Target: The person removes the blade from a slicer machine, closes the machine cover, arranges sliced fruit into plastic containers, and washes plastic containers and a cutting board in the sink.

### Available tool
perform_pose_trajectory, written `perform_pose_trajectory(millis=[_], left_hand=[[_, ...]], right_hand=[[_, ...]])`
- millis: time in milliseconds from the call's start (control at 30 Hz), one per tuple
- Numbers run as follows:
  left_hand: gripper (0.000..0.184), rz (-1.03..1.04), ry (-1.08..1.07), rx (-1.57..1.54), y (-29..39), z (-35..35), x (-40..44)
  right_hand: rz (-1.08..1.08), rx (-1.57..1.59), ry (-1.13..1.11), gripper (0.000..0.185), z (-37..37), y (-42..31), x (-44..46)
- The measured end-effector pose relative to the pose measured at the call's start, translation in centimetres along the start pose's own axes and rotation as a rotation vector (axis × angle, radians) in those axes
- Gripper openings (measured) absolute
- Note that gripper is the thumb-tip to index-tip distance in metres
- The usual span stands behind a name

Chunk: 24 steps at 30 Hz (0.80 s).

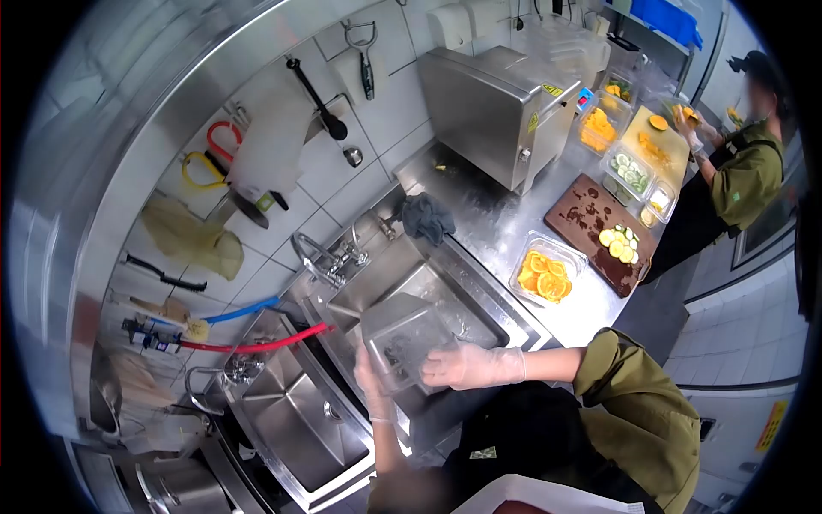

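Observation:
A clear plastic container point(401, 321) is held tilted over the steel sink point(479, 308), between my two gloved hands. My left hand point(370, 384) grips its near left side. On the right, my right hand point(469, 367) is closed on the container's edge, with the fingers curled. The container looks see-through, and I cannot tell whether anything is in it. Behind it stands the sink's faucet point(330, 261).
A second sink point(295, 428) lies to the left, with a red hose point(257, 346) above it. On the right counter are a tub of orange slices point(545, 276), a brown cutting board point(582, 218) and a steel machine point(497, 111). A co-worker point(745, 171) stands beyond, handling fruit.

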<state>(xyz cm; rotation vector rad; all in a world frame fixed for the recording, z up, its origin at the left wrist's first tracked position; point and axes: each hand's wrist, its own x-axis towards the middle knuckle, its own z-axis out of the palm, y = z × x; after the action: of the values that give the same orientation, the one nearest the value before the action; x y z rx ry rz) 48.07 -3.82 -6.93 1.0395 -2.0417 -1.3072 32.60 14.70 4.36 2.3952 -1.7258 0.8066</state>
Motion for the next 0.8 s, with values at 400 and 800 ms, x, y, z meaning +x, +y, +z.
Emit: perform_pose_trajectory(millis=[400, 800], left_hand=[[0.049, 0.499, 0.418, 0.304, 13.5, -8.3, -3.4], [0.041, 0.638, 0.366, 0.312, 4.9, -5.0, -5.1]], right_hand=[[-0.342, -0.33, 0.296, 0.017, -7.5, -6.2, 4.0], [-0.124, -0.06, 0.04, 0.032, -1.1, -3.9, 0.8]])
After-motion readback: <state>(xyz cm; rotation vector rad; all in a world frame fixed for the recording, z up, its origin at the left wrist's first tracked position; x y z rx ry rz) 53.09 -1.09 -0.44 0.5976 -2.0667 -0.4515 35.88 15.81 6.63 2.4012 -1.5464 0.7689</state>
